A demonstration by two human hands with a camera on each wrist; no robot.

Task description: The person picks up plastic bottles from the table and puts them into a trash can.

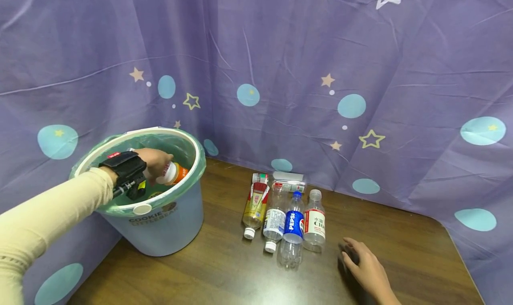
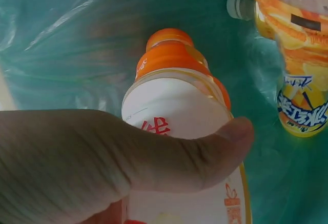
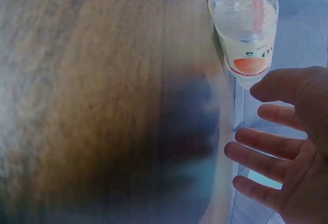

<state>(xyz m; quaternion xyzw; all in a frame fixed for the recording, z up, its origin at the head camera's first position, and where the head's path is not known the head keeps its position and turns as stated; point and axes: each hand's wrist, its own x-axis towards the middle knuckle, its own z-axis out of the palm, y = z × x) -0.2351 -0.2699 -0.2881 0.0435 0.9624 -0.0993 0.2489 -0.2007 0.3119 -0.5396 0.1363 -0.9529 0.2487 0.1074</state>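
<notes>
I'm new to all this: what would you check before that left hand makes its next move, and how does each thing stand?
1. Left hand has the orange-capped bottle: ok, thumb across the label.
2. Bottle inside the bucket's rim: ok.
3. Liner over the rim: ok, its edge hangs outside.
4. Room at the bottom: cannot tell; another bottle shows, but much is hidden.
5. Right hand free: ok, it holds nothing.
6. Table cleared: not ok; the Pepsi bottle and others lie there.
</notes>
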